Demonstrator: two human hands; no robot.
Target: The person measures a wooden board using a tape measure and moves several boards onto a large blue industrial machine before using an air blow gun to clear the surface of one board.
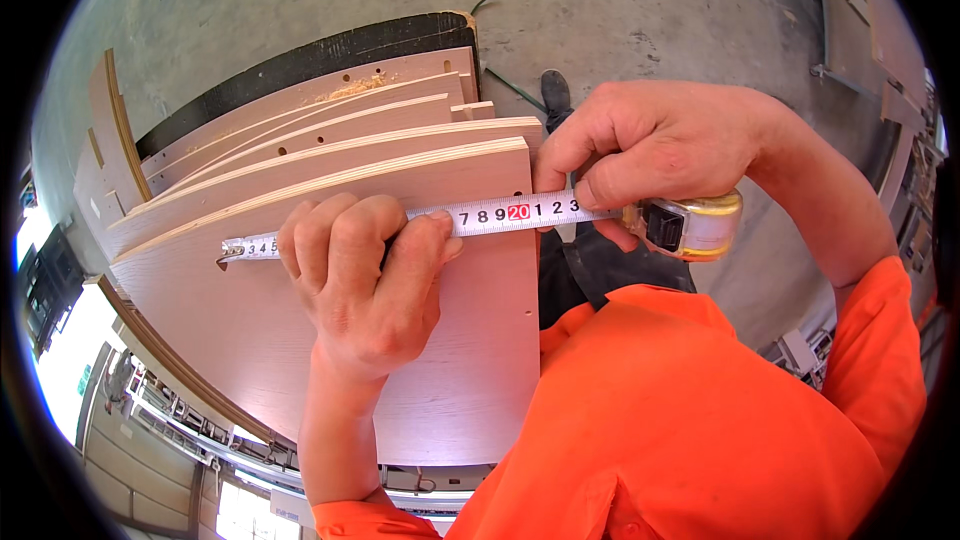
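A tape measure lies stretched across the front face of a pale wood-grain board (460, 340), its white blade (490, 218) running left to right just below the board's top edge. My left hand (365, 280) is closed over the blade, fingers curled and thumb pressing on it, and hides part of it. To its left the blade's metal hook end sticks out. At the board's right edge my right hand (670, 145) pinches the blade beside the clear and yellow tape case (705, 228). Small holes show in the board near that edge.
Several similar boards (330, 153) stand stacked behind, with sawdust on one and a black panel (310, 70) at the back. Another board (120, 125) leans at the far left. A black shoe (555, 90) is on the concrete floor (560, 0). Metal racks line the right.
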